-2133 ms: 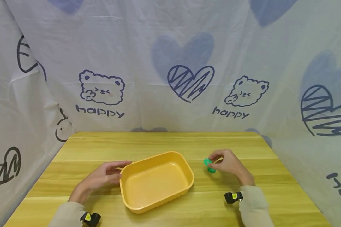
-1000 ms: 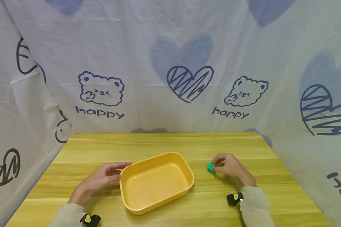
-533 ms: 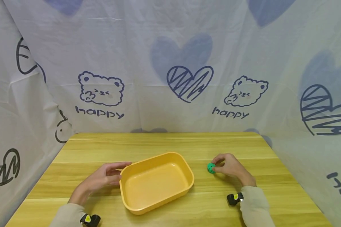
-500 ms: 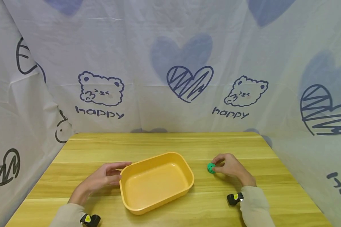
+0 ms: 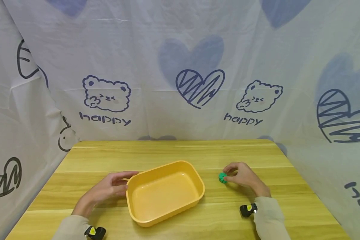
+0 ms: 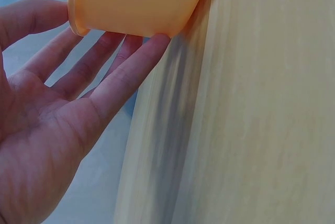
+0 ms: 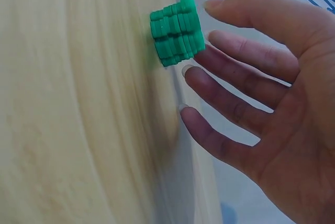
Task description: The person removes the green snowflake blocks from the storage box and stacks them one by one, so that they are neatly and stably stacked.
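A yellow rectangular tray (image 5: 165, 196) lies turned at an angle on the table. Its left end is touched by my left hand (image 5: 106, 188), whose fingertips (image 6: 159, 43) reach along that wall with little bend. To the right of the tray stands a short stack of green plastic discs (image 5: 222, 178) with notched rims, level upon level in the right wrist view. Around its top are the loosely bent fingers of my right hand (image 5: 241, 175). The thumb tip stays just off the stack's top edge in the right wrist view, and one finger passes partly behind the discs.
The wooden tabletop (image 5: 168, 150) ends at a white curtain (image 5: 156, 110) with hearts and bears printed on it. More curtain hangs at both sides. A small black camera (image 5: 96, 232) sits at the left wrist, another black camera (image 5: 247, 210) at the right.
About two seconds ago my right hand held a green disc just above another; that disc then came down onto the stack. Over the last second both hands and the tray have stayed still.
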`<state>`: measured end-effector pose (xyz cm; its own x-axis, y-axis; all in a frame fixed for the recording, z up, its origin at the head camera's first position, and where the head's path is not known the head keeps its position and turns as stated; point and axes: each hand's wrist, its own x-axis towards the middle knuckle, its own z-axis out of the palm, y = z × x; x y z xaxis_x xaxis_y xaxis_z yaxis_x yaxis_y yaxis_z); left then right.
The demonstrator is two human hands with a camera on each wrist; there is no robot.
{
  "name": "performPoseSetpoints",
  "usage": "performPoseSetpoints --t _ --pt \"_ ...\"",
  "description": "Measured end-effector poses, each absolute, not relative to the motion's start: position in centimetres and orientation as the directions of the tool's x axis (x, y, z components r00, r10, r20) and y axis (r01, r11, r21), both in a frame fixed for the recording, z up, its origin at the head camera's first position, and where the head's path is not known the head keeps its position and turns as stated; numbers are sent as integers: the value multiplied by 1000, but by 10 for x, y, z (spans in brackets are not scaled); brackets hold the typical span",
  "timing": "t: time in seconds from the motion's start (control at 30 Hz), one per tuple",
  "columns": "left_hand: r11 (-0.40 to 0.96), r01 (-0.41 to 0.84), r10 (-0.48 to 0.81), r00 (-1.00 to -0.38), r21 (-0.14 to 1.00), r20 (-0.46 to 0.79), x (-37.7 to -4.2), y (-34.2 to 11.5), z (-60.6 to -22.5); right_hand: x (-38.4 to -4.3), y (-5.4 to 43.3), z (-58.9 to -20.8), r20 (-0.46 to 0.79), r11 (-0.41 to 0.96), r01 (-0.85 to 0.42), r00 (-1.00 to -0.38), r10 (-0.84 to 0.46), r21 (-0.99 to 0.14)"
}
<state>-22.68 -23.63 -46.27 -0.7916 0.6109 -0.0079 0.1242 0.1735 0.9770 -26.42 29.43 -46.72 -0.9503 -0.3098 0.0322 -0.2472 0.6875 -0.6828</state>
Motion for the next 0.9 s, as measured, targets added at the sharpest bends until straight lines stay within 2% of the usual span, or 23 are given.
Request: performPoseSetpoints --t 0.27,0.57,0.9 --pt "172 123 610 -792 977 -8 -227 -236 -462 -266 286 -470 13 720 -261 -943 -331 -643" --pt "185 125 608 -794 975 -14 -227 -236 -462 -264 280 -472 -20 753 -215 -957 -290 -622" --pt "171 126 616 -787 977 -6 -228 -237 -464 -265 281 -472 1 746 -245 -950 -311 -620"
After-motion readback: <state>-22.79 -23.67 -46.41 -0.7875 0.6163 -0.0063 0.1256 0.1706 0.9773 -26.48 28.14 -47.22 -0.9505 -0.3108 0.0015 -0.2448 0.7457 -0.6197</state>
